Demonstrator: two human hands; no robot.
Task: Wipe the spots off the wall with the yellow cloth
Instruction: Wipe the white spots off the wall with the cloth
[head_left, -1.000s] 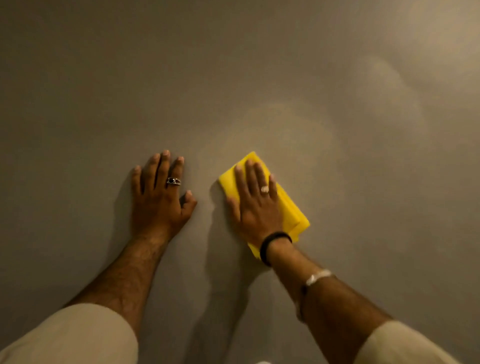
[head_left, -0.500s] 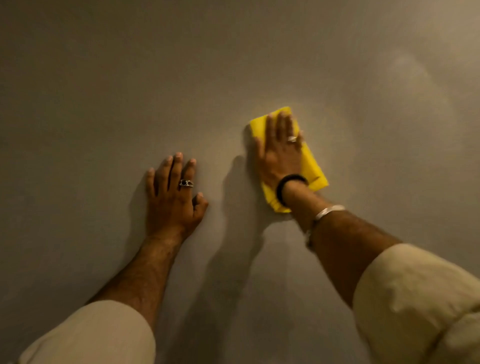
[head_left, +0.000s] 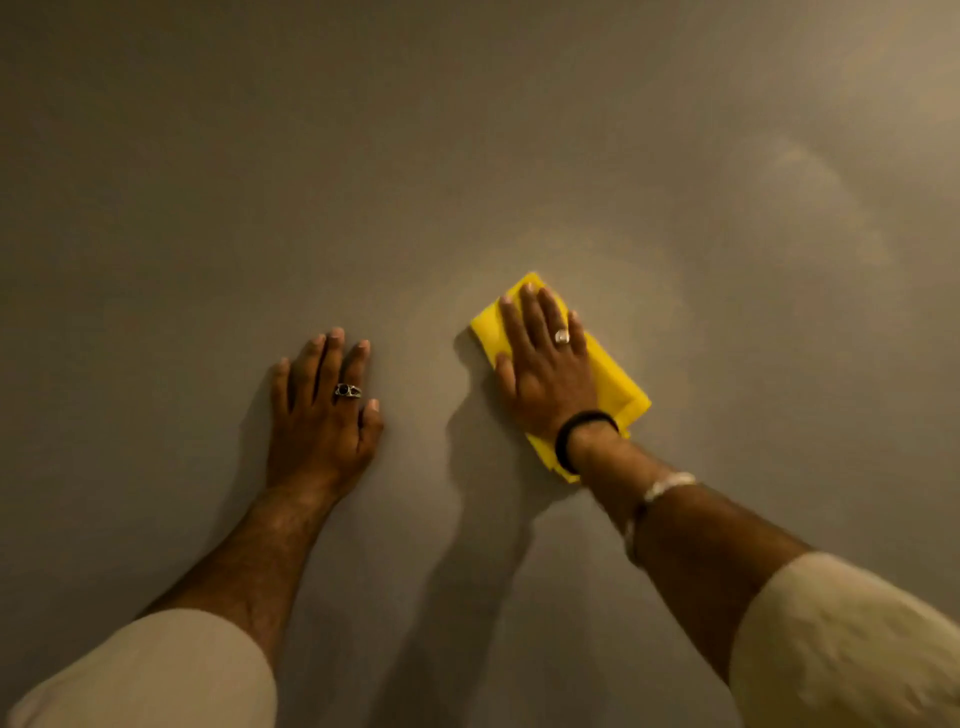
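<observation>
A folded yellow cloth (head_left: 615, 384) lies flat against the dim grey-brown wall (head_left: 467, 156), right of centre. My right hand (head_left: 545, 369) presses on it with the palm down and fingers stretched out; most of the cloth is hidden under the hand. My left hand (head_left: 322, 415) rests flat on the bare wall to the left, fingers close together, holding nothing. A paler smudged patch (head_left: 623, 270) surrounds the cloth. No distinct spots show in this low light.
A second pale cloudy patch (head_left: 800, 208) marks the wall at the upper right. Both forearms reach in from the bottom corners with cream sleeves rolled up. The hands cast shadows on the wall below them.
My right hand slid the cloth up the wall, then back down to about mid-height. My left hand stayed flat on the wall.
</observation>
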